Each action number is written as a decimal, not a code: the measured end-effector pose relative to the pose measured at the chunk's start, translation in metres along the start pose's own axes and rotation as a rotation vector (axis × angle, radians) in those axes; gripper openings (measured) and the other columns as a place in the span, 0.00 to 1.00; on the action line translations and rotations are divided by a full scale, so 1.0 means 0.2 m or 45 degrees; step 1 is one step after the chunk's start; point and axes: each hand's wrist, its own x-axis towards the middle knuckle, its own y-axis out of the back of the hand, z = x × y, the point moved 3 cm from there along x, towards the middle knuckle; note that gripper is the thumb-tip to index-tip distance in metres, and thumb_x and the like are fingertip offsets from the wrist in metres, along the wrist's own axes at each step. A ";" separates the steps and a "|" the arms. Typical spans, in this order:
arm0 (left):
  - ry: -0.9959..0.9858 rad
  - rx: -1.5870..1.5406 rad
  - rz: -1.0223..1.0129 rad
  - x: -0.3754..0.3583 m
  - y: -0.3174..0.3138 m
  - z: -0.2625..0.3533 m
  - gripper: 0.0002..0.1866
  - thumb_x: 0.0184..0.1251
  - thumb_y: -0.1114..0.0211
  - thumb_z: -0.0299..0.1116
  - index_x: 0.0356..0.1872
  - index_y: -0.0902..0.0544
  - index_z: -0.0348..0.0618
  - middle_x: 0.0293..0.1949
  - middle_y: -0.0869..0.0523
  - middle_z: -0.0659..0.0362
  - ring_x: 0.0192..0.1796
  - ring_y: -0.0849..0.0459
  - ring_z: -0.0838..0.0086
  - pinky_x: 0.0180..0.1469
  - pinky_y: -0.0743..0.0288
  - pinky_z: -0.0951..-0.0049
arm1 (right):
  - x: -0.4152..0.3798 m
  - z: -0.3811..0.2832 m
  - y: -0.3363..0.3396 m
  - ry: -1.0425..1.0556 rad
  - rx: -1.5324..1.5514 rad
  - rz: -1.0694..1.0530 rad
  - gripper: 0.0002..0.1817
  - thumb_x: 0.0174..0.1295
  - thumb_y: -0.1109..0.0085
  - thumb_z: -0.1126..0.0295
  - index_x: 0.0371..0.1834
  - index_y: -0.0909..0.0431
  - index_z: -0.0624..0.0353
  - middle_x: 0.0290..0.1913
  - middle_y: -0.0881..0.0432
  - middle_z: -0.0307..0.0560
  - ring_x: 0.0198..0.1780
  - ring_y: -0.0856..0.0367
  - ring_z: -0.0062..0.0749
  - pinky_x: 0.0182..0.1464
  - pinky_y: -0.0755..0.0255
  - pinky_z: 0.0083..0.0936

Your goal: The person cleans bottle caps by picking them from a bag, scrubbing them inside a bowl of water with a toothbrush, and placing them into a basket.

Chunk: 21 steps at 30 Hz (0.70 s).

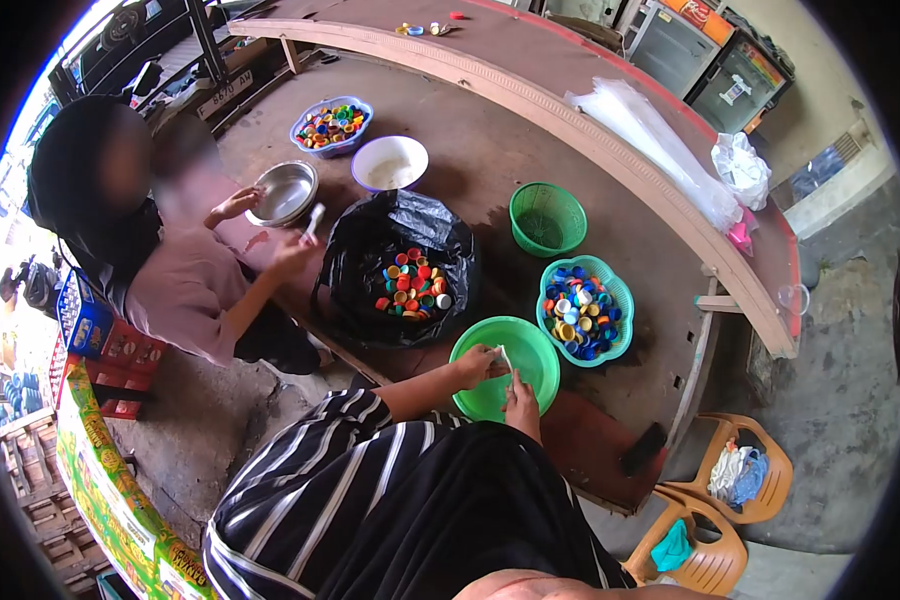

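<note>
Over a bright green basin (pixel 465 348), my left hand (pixel 478 367) and my right hand (pixel 520 407) come together with fingers closed. Between them is a small, thin whitish piece (pixel 505 356), perhaps cloth; its exact kind is too small to tell. Both hands seem to grip it. Right of the basin, a teal basket (pixel 625 290) holds many plastic bottle caps (pixel 580 318), mostly blue, with white, orange and yellow ones. To the left, a black plastic bag (pixel 355 240) lines a wide container with mostly red, yellow and orange caps (pixel 410 285).
At left a person (pixel 195 290) holds a small white thing (pixel 315 220) beside a metal bowl (pixel 288 190). Farther back are a white basin (pixel 390 160), a purple-rimmed basket (pixel 300 132) of caps and a green basket (pixel 548 218). Orange chairs (pixel 770 465) stand at right.
</note>
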 end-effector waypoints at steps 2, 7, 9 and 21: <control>0.031 0.022 0.006 -0.10 -0.06 0.03 0.17 0.76 0.48 0.38 0.52 0.31 0.31 0.48 0.20 0.48 0.48 0.16 0.62 0.54 0.19 0.64 | -0.03 -0.03 0.00 0.004 -0.060 0.022 0.26 0.67 0.52 0.76 0.69 0.38 0.63 0.46 0.27 0.61 0.46 0.24 0.56 0.45 0.29 0.42; -0.064 0.003 -0.042 -0.10 -0.04 0.04 0.18 0.76 0.48 0.40 0.52 0.31 0.32 0.48 0.21 0.50 0.46 0.16 0.65 0.53 0.19 0.64 | -0.07 -0.07 0.01 0.310 -0.120 0.137 0.26 0.66 0.52 0.76 0.70 0.38 0.61 0.48 0.27 0.61 0.47 0.23 0.56 0.47 0.29 0.41; -0.073 0.027 -0.049 -0.09 -0.02 0.06 0.18 0.76 0.48 0.40 0.52 0.31 0.33 0.47 0.20 0.50 0.46 0.16 0.65 0.52 0.19 0.65 | -0.07 -0.06 0.01 0.176 -0.204 0.113 0.26 0.66 0.52 0.77 0.69 0.37 0.61 0.49 0.27 0.61 0.48 0.24 0.57 0.47 0.28 0.41; -0.606 1.919 0.131 -0.09 0.02 0.14 0.16 0.63 0.38 0.30 0.48 0.29 0.35 0.47 0.20 0.40 0.44 0.16 0.50 0.44 0.23 0.57 | 0.01 -0.03 0.05 0.019 -0.719 0.048 0.24 0.63 0.51 0.74 0.64 0.29 0.55 0.51 0.26 0.50 0.46 0.20 0.49 0.42 0.24 0.40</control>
